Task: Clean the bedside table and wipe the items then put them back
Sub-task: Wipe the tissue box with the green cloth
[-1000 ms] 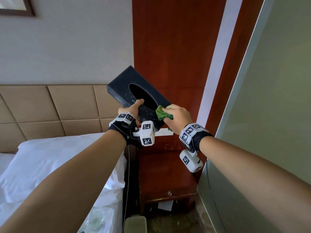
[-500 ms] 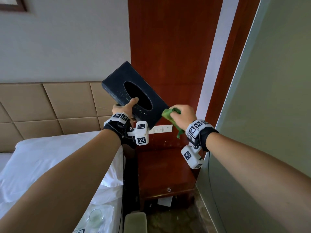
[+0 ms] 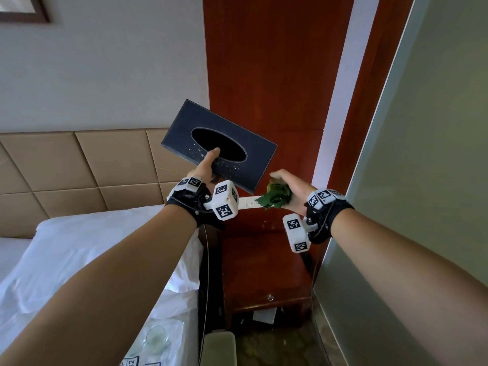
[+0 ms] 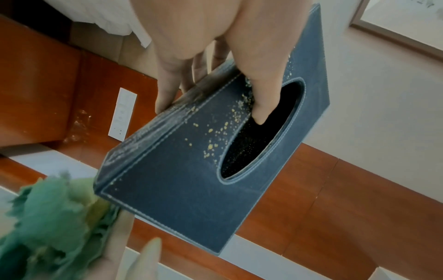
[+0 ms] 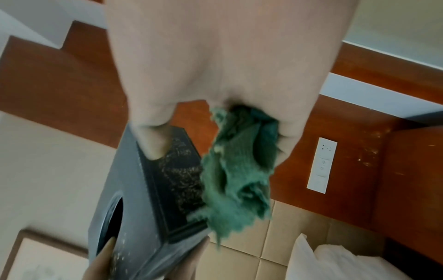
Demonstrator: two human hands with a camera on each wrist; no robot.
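A dark blue tissue box (image 3: 219, 151) with an oval opening is held up in the air above the wooden bedside table (image 3: 264, 270). My left hand (image 3: 207, 165) grips its near long edge, thumb hooked into the opening, fingers underneath. Yellowish specks dot the box top (image 4: 215, 136) near the opening. My right hand (image 3: 286, 184) holds a crumpled green cloth (image 3: 276, 198) just right of the box's lower right corner. In the right wrist view the green cloth (image 5: 237, 181) hangs from the fingers beside the box's end face (image 5: 177, 181), which is dusty.
A white switch panel (image 3: 249, 203) sits on the red wood wall panel behind the table. The bed with white pillows (image 3: 87, 249) lies left, with a glass (image 3: 155, 336) on it. A grey-green wall (image 3: 422, 180) closes the right side. Papers lie under the table (image 3: 264, 315).
The box has turned so its top faces me more flatly. My right hand with the cloth has come off the box's top and dropped to the right of its corner.
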